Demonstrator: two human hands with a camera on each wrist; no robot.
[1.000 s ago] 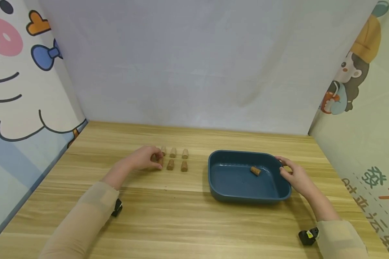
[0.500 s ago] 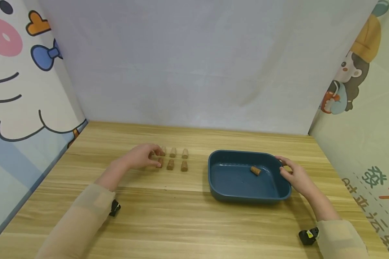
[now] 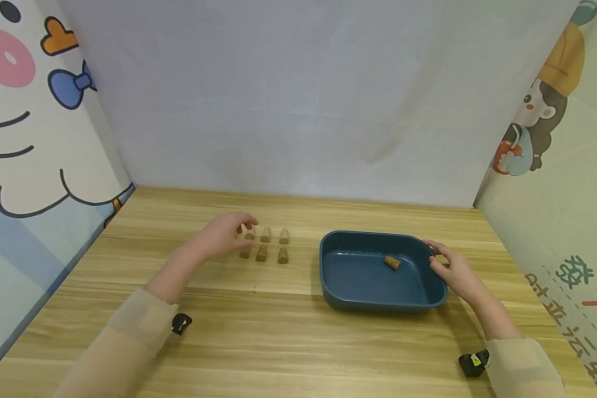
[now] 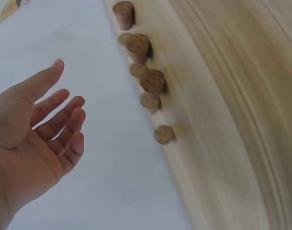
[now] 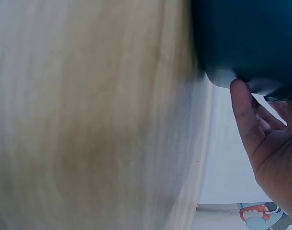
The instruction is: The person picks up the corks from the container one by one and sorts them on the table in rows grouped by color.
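Observation:
My left hand (image 3: 224, 236) hovers at the left end of two short rows of corks, its fingers loosely bent and apart. In the left wrist view the left hand (image 4: 36, 124) holds nothing. A darker cork (image 3: 261, 254) stands in the middle of the front row, and a paler cork (image 3: 266, 235) stands behind it. The leftmost corks are partly covered by my fingers in the head view. My right hand (image 3: 455, 272) grips the right rim of a dark blue rectangular basin (image 3: 383, 305). One brown cork (image 3: 392, 262) lies on its side in the basin.
The wooden table (image 3: 278, 348) carries the corks and the basin. A pale cloth wall (image 3: 298, 110) rises along its back edge. Printed cartoon curtains hang at the left (image 3: 35, 138) and the right (image 3: 552, 193).
My left hand has spread its fingers and moved up and slightly back from the left front cork, which stays standing. The right hand and basin have not moved.

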